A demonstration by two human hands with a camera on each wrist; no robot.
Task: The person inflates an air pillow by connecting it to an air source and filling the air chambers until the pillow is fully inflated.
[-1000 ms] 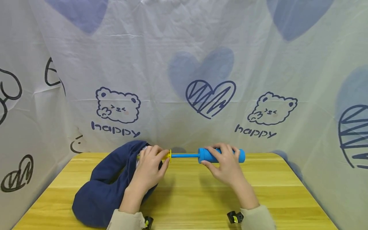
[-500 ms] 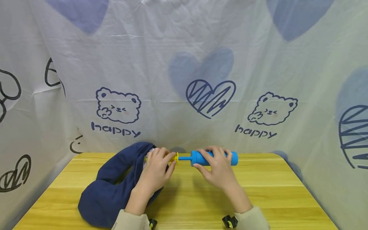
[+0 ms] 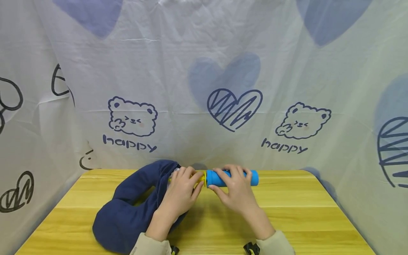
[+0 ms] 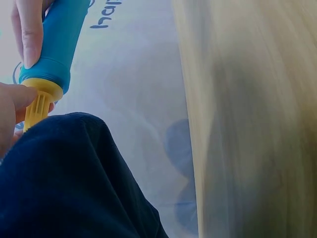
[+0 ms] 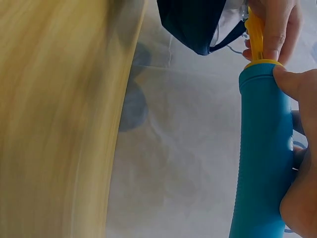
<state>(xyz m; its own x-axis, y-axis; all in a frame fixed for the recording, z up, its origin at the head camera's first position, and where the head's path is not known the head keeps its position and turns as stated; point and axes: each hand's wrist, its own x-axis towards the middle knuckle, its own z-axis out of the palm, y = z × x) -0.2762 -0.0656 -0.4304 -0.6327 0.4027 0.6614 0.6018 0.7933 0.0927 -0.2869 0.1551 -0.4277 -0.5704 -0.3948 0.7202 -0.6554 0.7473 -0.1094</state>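
Observation:
A blue hand pump [image 3: 215,178] lies level above the table, its barrel gripped from above by my right hand [image 3: 237,187]. My left hand [image 3: 181,189] pinches the pump's yellow nozzle end [image 4: 37,110] beside the barrel. In the right wrist view the yellow flange [image 5: 262,62] sits right at the barrel's end, and no blue rod shows between them. A navy U-shaped inflatable neck pillow [image 3: 127,219] hangs below and left of my left hand. Whitish lining [image 5: 232,20] peeks from its opening near the nozzle, and my left fingers hide the nozzle's tip.
The wooden table [image 3: 306,212] spreads beneath both hands. A pale printed cloth [image 3: 204,141] with hearts and bears stands behind its far edge, and more cloth hangs at the left and right sides.
The blue rod has slid fully into the barrel as the hands came together. My left hand and the pillow moved right, while my right hand with the barrel moved left.

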